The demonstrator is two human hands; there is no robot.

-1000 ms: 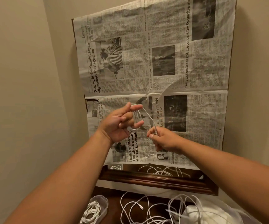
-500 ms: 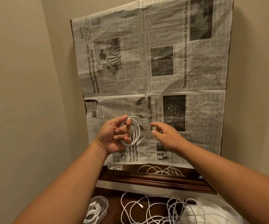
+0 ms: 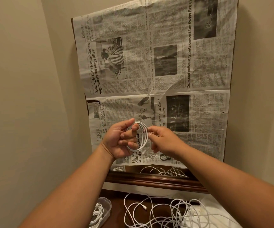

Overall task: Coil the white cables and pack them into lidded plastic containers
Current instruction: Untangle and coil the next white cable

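Observation:
My left hand [image 3: 119,139] holds a coiled white cable [image 3: 143,137] raised in front of the newspaper, fingers curled through the loops. My right hand [image 3: 163,139] is just right of the coil, its fingertips pinching the loops' right side. Below, a tangle of loose white cables [image 3: 162,211] lies on the dark wooden surface. A clear plastic container [image 3: 105,206] with a coiled cable inside stands at the lower left, without a lid on it.
A newspaper sheet [image 3: 165,63] covers a wood-framed mirror [image 3: 149,180] leaning on the wall; its uncovered bottom strip reflects cables. White plastic pieces [image 3: 215,214] lie at the lower right under the cables. Beige walls close in left and right.
The right hand let go of the cable end, then moved back left to the coil. The left hand lowered slightly and now has the finished loops around its fingers.

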